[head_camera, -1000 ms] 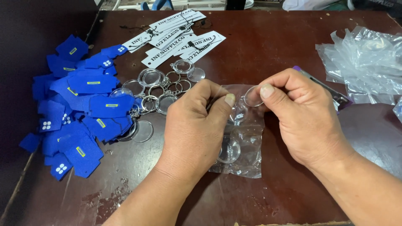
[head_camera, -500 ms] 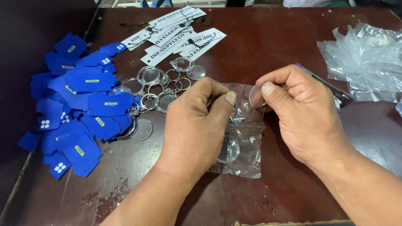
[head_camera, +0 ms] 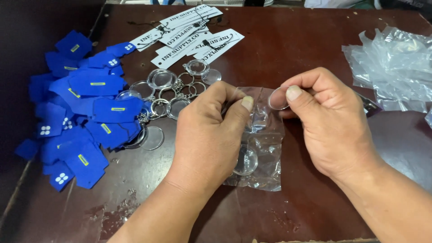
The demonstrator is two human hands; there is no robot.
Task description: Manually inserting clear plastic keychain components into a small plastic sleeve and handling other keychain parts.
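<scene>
The left hand (head_camera: 204,135) is closed in a pinch on the upper edge of a small clear plastic bag (head_camera: 261,153) that lies flat on the dark red desk (head_camera: 315,54), thumb pressed against the film; the right hand (head_camera: 330,123) is likewise closed, thumb and forefinger nipping a clear round disc (head_camera: 278,98) at the bag's mouth; more clear discs show through the film lower down. To do this well, I judge the left hand should keep the mouth of the bag flat and taut, without crushing it; the right hand should hold the disc by its rim only, so the faces stay free of smears, and move it straight along the opening rather than at an angle. Just left lie loose keyrings with clear round cases (head_camera: 166,96), a heap of blue felt pieces (head_camera: 90,112) and white printed tags (head_camera: 193,31); crumpled clear bags (head_camera: 396,63) sit well apart at the right.
</scene>
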